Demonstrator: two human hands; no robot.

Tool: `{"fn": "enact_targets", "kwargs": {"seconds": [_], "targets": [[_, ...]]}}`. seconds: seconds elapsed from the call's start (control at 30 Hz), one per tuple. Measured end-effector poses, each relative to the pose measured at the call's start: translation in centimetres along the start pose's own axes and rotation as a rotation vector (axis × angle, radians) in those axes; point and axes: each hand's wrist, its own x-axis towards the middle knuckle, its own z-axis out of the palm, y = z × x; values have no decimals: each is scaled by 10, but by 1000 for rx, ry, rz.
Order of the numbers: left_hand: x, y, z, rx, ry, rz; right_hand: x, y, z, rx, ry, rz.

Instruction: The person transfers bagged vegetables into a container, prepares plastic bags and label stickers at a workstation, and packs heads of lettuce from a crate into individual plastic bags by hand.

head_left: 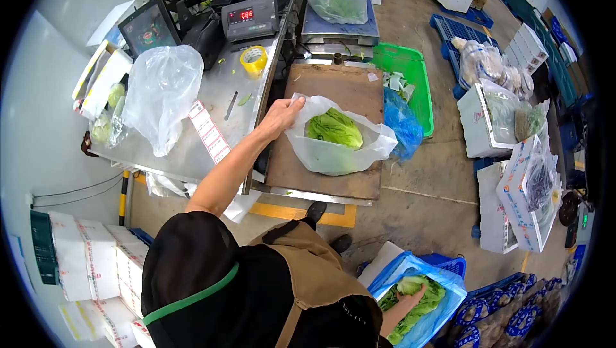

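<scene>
My left hand [284, 117] pinches the rim of a clear plastic bag [327, 164], which lies open on a brown board [324, 81]. A green lettuce [335, 128] sits inside that bag. At the lower right, my right hand [409, 300] reaches into a box lined with blue plastic [449, 300]. Its fingers are around a head of lettuce [414, 282] on top of more leafy lettuce.
Left of the board stands a metal table [240, 101] with a scale display [250, 17], yellow tape [254, 60], labels [209, 133] and a plastic bag [163, 94]. A green crate [420, 91] and blue bag [403, 126] lie to the right. White foam boxes [471, 123] stand farther right.
</scene>
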Motion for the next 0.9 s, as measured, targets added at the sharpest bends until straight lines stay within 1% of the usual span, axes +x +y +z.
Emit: {"fn": "enact_targets", "kwargs": {"seconds": [0.03,0.17,0.2,0.27,0.3,0.37,0.4,0.43,0.47,0.5,0.53,0.57,0.6,0.63,0.67,0.7,0.73,0.77,0.8,0.83,0.87,0.9], "targets": [[2,-2,-2,-16,-16,-57,-8,1,0,6,74,-31],[-4,2,-10,-75,-114,-290,-18,9,-7,-133,63,-181],[-6,6,-13,-94,-145,-344,-18,6,-13,-99,8,-145],[-9,4,-15,-133,-169,-288,-16,-10,-22,-39,-111,-81],[-10,3,-17,-149,-178,-259,-28,-20,-18,39,-158,-91],[-9,3,-20,-124,-243,-362,-63,-48,-8,197,-248,-105],[-8,3,-20,-109,-278,-412,-85,-60,1,288,-441,-156],[-11,7,-19,-109,-266,-393,-117,-71,19,361,-537,-197],[-16,13,-16,-110,-255,-374,-177,-78,48,428,-581,-232],[-20,16,-13,-110,-244,-355,-212,-81,70,420,-767,-305],[-21,13,-8,-201,-256,-336,-238,-83,95,404,-892,-308],[-21,5,-1,-293,-268,-317,-260,-80,122,388,-1099,-237],[-21,-1,4,-386,-277,-296,-294,-67,149,314,-1209,-240],[-23,-5,9,-378,-287,-273,-322,-52,175,279,-1259,-112],[-27,-8,12,-370,-294,-250,-347,-31,200,171,-1284,-120],[-29,-13,13,-364,-298,-229,-360,-6,225,75,-1370,-82],[-30,-23,14,-321,-308,-215,-377,19,244,-72,-1394,-53],[-39,-19,10,-296,-296,-174,-396,40,255,-226,-1337,33],[-51,-9,5,-272,-280,-135,-389,63,273,-247,-1304,302],[-63,-4,0,-249,-260,-99,-378,85,291,-266,-1298,463],[-69,-6,-1,-201,-239,-5,-373,103,303,-321,-1296,523],[-72,-16,-1,-151,-266,48,-369,121,313,-378,-1289,587]]}}
